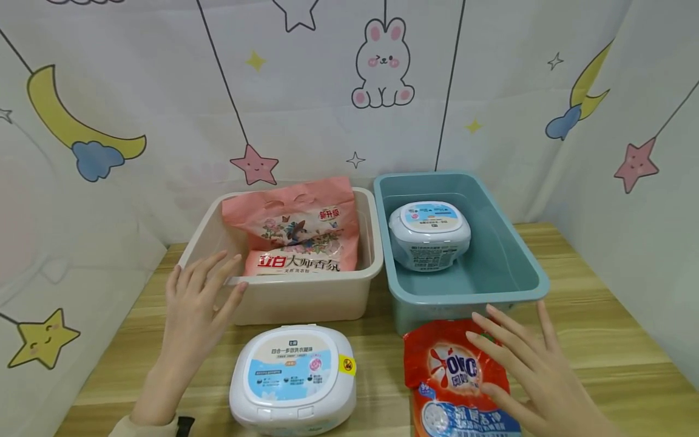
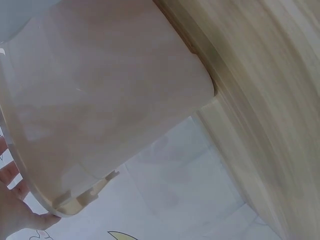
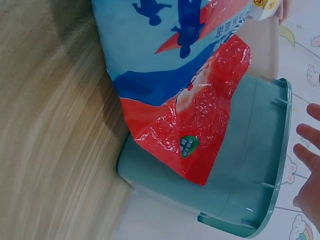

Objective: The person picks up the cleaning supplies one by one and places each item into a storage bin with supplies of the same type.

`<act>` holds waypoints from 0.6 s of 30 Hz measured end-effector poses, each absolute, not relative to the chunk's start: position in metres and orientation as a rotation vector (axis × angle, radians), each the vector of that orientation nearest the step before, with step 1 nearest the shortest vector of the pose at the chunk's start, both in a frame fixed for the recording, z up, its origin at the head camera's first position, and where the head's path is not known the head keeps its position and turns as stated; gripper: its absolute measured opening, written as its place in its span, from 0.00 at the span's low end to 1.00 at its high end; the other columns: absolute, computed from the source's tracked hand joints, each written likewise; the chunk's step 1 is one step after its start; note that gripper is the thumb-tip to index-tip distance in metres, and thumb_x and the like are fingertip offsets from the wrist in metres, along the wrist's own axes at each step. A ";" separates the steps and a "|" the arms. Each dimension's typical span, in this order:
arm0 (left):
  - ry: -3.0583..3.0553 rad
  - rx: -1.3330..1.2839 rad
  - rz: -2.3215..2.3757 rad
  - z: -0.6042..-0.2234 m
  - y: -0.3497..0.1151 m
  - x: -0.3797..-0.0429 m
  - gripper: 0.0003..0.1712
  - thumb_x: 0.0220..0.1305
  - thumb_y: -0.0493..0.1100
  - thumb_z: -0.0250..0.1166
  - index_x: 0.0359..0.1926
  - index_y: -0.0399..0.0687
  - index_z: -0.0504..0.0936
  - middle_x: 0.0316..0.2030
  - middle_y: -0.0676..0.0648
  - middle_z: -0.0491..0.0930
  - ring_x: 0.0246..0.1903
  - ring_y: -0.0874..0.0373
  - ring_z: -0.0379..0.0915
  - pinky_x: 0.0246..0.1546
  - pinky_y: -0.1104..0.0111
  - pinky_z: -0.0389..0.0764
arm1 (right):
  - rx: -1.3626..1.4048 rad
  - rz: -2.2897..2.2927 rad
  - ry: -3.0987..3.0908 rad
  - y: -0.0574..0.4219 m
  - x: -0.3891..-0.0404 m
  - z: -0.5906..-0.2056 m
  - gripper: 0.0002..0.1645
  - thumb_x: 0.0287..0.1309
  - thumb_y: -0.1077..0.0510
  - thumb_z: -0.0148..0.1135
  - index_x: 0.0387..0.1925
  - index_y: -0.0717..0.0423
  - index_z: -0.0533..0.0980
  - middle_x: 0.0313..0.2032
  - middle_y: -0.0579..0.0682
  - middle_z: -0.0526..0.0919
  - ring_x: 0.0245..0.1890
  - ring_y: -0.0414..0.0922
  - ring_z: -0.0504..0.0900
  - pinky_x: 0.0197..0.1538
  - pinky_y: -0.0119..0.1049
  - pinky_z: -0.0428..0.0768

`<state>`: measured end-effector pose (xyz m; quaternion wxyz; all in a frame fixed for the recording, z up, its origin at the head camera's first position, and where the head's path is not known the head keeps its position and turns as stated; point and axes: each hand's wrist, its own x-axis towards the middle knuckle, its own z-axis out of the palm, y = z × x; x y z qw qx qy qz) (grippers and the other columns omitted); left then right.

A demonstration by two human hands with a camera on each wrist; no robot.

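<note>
My left hand is at the front left corner of the cream bin, fingers spread and loosely bent by its rim; the left wrist view has the thumb right at that rim. In this bin stands a pink bag of washing powder. Over a red and blue OMO laundry detergent bag my right hand is spread, fingertips near the front rim of the teal bin. A white tub of laundry beads sits inside the teal bin. Between my hands, a similar white tub is on the table.
Both bins stand side by side at the back of the wood-grain table. Behind them hangs a pale cloth printed with stars, moons and a rabbit. It also closes off the left and right sides.
</note>
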<state>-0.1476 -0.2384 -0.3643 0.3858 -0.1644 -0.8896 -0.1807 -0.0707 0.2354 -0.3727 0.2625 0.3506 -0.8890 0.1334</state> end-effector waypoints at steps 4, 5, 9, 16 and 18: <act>-2.241 -0.430 -0.468 -0.364 -0.239 -0.147 0.26 0.68 0.60 0.55 0.58 0.51 0.77 0.57 0.38 0.75 0.57 0.40 0.66 0.66 0.37 0.51 | 0.972 0.349 -2.408 0.236 -0.069 -0.375 0.37 0.65 0.31 0.43 0.66 0.49 0.68 0.73 0.43 0.59 0.76 0.40 0.48 0.74 0.57 0.25; -2.233 -0.433 -0.471 -0.364 -0.239 -0.147 0.25 0.67 0.58 0.57 0.58 0.51 0.77 0.56 0.39 0.76 0.57 0.40 0.66 0.65 0.37 0.51 | 0.974 0.346 -2.409 0.236 -0.069 -0.375 0.37 0.65 0.31 0.43 0.66 0.48 0.68 0.73 0.43 0.59 0.76 0.40 0.48 0.74 0.56 0.25; -2.209 -0.442 -0.495 -0.364 -0.239 -0.148 0.25 0.65 0.58 0.59 0.56 0.49 0.79 0.54 0.38 0.76 0.55 0.40 0.67 0.65 0.36 0.52 | 0.992 0.345 -2.393 0.235 -0.069 -0.379 0.36 0.65 0.32 0.44 0.65 0.48 0.69 0.72 0.45 0.62 0.76 0.40 0.49 0.74 0.57 0.25; -2.200 -0.458 -0.505 -0.365 -0.241 -0.148 0.34 0.67 0.67 0.48 0.50 0.44 0.81 0.48 0.38 0.77 0.51 0.40 0.69 0.63 0.35 0.54 | 0.971 0.322 -2.418 0.235 -0.067 -0.385 0.37 0.58 0.33 0.56 0.64 0.45 0.70 0.69 0.46 0.66 0.76 0.40 0.50 0.74 0.56 0.27; -2.199 -0.461 -0.503 -0.365 -0.241 -0.148 0.35 0.67 0.67 0.48 0.48 0.43 0.82 0.47 0.38 0.78 0.49 0.40 0.69 0.63 0.35 0.54 | 0.964 0.304 -2.437 0.235 -0.067 -0.386 0.38 0.55 0.34 0.60 0.64 0.44 0.70 0.69 0.45 0.66 0.76 0.39 0.49 0.74 0.56 0.27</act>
